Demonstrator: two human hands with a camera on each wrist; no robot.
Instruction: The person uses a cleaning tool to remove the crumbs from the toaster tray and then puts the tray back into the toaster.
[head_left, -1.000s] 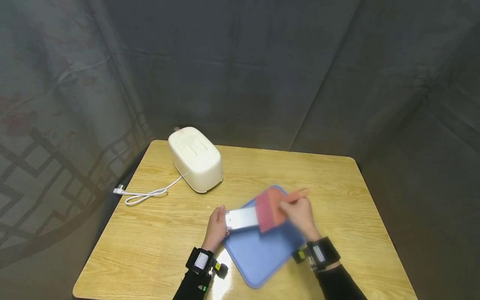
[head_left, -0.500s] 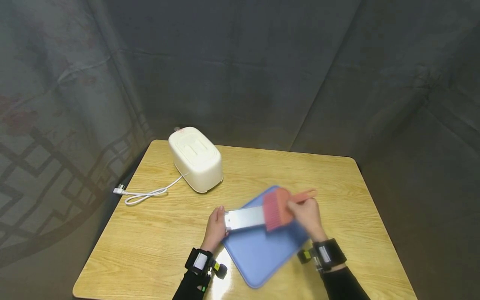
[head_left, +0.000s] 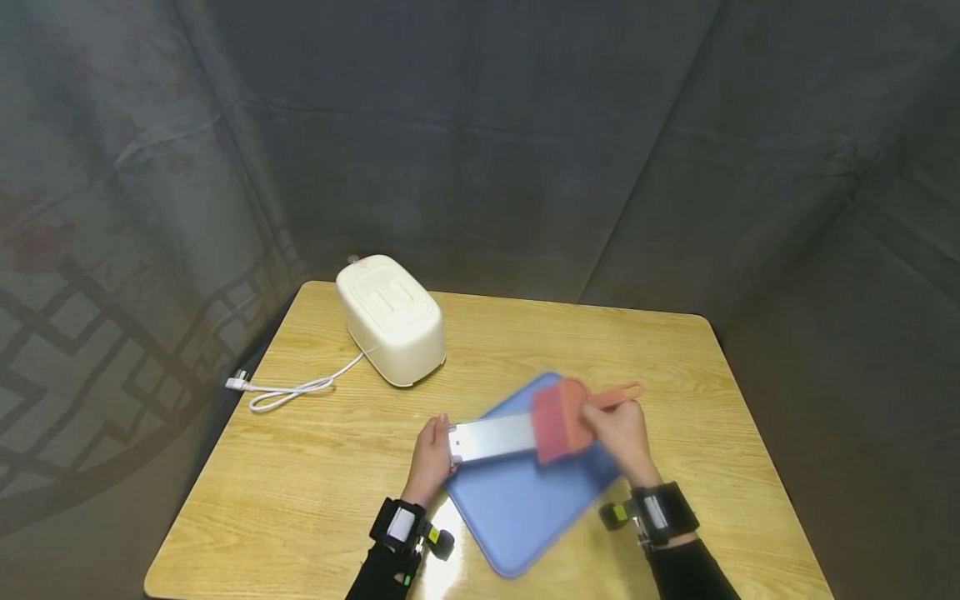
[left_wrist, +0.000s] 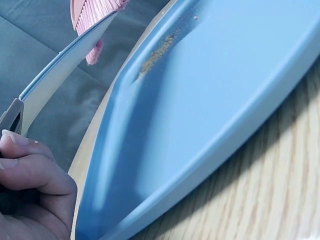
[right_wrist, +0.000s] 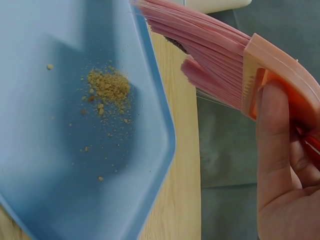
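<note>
My left hand (head_left: 431, 458) grips the end of a thin silvery crumb tray (head_left: 491, 437), which is raised over a blue tray (head_left: 510, 529). In the left wrist view, the crumb tray (left_wrist: 65, 62) appears edge-on with a dark end piece at my fingers. With my right hand (head_left: 618, 435) I hold an orange brush (head_left: 577, 417) by its body near the handle. Its pink bristles (right_wrist: 200, 40) meet the far end of the crumb tray in the head view. A small heap of tan crumbs (right_wrist: 110, 87) lies in the blue tray, with loose specks around it.
A cream-white toaster (head_left: 393, 321) stands at the back left of the wooden table (head_left: 315, 483). Its white cord (head_left: 300, 389) lies looped beside it, the plug reaching the left edge. Dark grey cloth (head_left: 487, 167) hangs behind the table.
My right hand and the brush have slid to the right along the crumb tray, uncovering more of its metal surface. The left hand and the crumb tray have stayed nearly still.
</note>
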